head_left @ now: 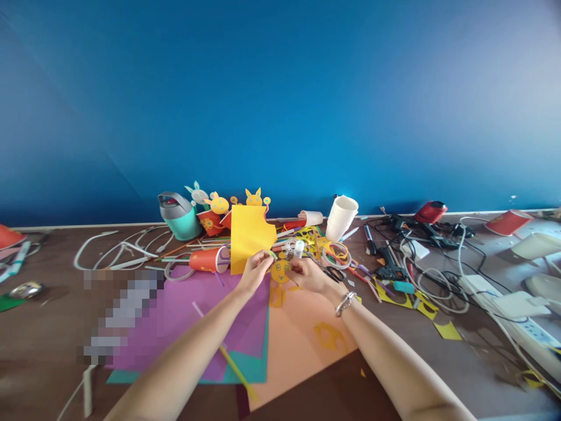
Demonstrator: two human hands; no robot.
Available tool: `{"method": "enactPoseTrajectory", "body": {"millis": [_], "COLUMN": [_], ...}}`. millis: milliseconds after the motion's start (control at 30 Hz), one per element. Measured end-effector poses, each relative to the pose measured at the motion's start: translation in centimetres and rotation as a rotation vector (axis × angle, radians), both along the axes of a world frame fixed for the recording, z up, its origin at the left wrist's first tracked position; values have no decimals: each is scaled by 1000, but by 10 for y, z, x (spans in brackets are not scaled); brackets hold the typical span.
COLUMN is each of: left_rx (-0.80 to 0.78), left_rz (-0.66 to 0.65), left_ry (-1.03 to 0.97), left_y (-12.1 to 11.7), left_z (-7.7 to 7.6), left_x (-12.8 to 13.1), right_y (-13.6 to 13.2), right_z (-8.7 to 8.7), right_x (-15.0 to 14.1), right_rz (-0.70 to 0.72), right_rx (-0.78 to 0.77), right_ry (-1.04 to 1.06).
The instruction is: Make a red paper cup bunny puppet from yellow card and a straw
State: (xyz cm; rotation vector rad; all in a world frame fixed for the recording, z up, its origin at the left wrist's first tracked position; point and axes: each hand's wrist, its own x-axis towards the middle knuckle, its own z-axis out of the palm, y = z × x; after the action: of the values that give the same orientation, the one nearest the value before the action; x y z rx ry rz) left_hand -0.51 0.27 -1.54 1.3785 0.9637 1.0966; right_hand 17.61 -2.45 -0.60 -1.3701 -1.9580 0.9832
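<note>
A round yellow paper face (pixel 279 271) with small drawn features is between my hands. My right hand (pixel 309 275), wearing a silver bracelet (pixel 345 304), pinches its right edge. The fingertips of my left hand (pixel 256 272) are pressed together at the upper left of the face, around a small greenish piece (pixel 272 255) too small to name. Behind my left hand, a yellow paper sheet (pixel 250 234) with a curved cutout stands upright. Orange paper (pixel 307 321) and purple paper (pixel 175 316) lie under my hands and forearms. A white-capped tube (pixel 298 249) is just beyond my right hand.
Paper animal faces (pixel 218 203) stand on red cups at the back, near a teal container (pixel 179 216). An orange cup (pixel 208 259) lies on its side. White cups (pixel 342 216) stand right of centre. Glue gun (pixel 390 266), cables and a power strip (pixel 517 310) crowd the right.
</note>
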Motion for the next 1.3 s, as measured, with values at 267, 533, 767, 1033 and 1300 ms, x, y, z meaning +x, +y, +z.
{"method": "enactPoseTrajectory", "body": {"millis": [267, 533, 767, 1033, 1300], "left_rx": [50, 97, 140, 98, -53], "left_rz": [70, 76, 145, 166, 178], "left_ry": [106, 95, 107, 93, -13], "left_y": [2, 4, 2, 1, -3], "left_z": [-1, -10, -9, -7, -1], "left_x": [1, 2, 2, 3, 8], "right_y": [-3, 4, 7, -6, -6], "right_z": [8, 2, -8, -3, -7], "right_x": [-4, 9, 7, -7, -7], "right_rz": [-212, -610, -465, -293, -290], "right_rx": [182, 218, 526, 459, 487], "right_ry": [-667, -435, -193, -261, -354]}}
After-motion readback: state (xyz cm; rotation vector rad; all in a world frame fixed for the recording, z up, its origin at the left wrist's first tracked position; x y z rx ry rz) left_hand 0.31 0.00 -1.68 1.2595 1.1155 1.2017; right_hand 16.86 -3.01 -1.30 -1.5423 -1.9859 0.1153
